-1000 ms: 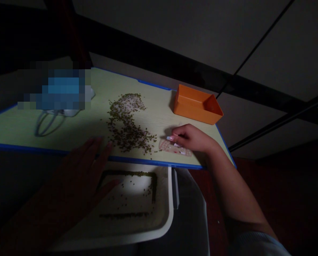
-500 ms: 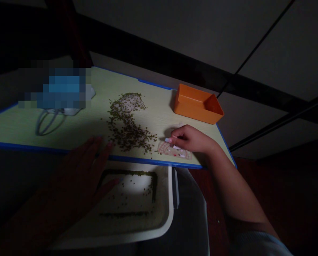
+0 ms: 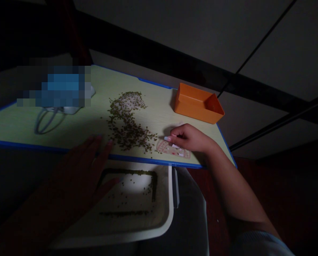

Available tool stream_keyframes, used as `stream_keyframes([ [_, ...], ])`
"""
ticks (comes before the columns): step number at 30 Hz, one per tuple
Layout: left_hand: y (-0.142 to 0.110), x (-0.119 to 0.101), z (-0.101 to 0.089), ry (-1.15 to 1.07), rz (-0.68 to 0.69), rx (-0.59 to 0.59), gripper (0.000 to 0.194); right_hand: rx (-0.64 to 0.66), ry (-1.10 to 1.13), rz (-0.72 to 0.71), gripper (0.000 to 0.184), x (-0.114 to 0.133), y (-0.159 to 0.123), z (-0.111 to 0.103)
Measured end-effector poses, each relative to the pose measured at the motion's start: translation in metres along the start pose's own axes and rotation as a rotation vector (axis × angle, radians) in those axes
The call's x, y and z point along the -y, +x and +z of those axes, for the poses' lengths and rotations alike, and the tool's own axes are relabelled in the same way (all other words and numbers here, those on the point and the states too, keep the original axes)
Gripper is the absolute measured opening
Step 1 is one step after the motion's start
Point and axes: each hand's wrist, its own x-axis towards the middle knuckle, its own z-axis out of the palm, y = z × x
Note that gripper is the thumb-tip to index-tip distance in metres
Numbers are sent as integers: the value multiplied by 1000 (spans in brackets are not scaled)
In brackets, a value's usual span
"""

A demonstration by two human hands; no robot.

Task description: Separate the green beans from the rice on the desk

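A loose pile of small green beans (image 3: 130,133) mixed with pale grains lies on the light yellow-green tabletop (image 3: 156,106). To its right, my right hand (image 3: 189,138) is closed in a pinch on a clear half-round protractor (image 3: 164,147) with pink markings. The protractor lies almost flat, its curved edge by the outlying beans. My left hand (image 3: 86,160), in deep shadow, rests with fingers stretched out at the table's front edge, left of the pile, and holds nothing. Below that edge is a white plastic bin (image 3: 165,224) with green beans along its bottom edges.
An orange open box (image 3: 197,110) stands at the table's back right. At the left sits a blurred-out blue and white object with a grey cable loop (image 3: 43,122). The table has a blue rim (image 3: 193,165). Behind it rises a panelled surface (image 3: 196,39).
The protractor has shifted slightly left toward the beans, with my right hand on it. My left hand has stayed in place.
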Motion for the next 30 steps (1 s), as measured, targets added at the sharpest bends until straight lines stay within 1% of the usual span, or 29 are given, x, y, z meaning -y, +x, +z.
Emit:
stream_keyframes([
  [7, -1, 3, 3, 23, 0, 5, 79, 1, 16, -37, 45, 0, 1, 2],
  [16, 0, -2, -3, 8, -6, 16, 77, -36, -19, -46, 45, -1, 4, 4],
  [20, 0, -1, -2, 13, -8, 32, 77, -14, 4, -73, 46, 0, 4, 3],
  [23, 0, 1, 1, 20, 3, 21, 79, 14, 28, -96, 47, 1, 3, 3],
  [26, -1, 2, 2, 27, 12, 3, 80, 7, 36, -98, 47, 2, 3, 2],
  [30, -2, 3, 2, 20, 6, 20, 81, -7, 21, -88, 47, 1, 3, 3],
])
